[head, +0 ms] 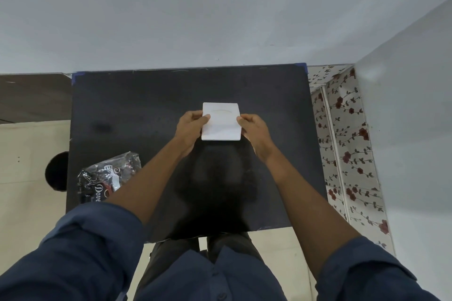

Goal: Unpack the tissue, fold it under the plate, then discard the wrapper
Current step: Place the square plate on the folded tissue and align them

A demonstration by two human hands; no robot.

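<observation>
A white square plate (221, 121) with a shallow round hollow sits at the middle of the black table (137, 105). My left hand (192, 127) pinches its left edge, thumb on top. My right hand (254, 129) pinches its right edge the same way. Whether the plate rests flat or is slightly lifted I cannot tell. No tissue shows apart from the plate; anything beneath it is hidden. The crinkled dark plastic wrapper (110, 178) with white lettering lies near the table's front left edge, apart from both hands.
A dark round object (56, 171) stands on the floor just left of the table, partly hidden by the table edge. A floral-patterned surface (342, 144) runs along the right side. A pale wall is behind the table. My legs are at the front edge.
</observation>
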